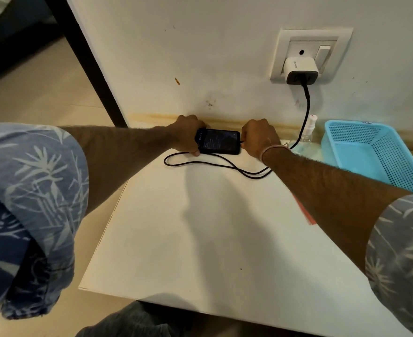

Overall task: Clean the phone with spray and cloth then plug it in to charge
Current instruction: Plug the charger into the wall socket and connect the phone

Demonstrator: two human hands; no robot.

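Table: left hand grips phone, right hand cable; screen text illegible.

Black phone, screen lit, flat near wall; black cable at its right end

Near half of the surface is unobstructed, with open approach from the near edge. The wall closes the far edge. The phone sits mid far edge, with cable loops just before it. A basket fills the far right corner, a spray bottle beside it.
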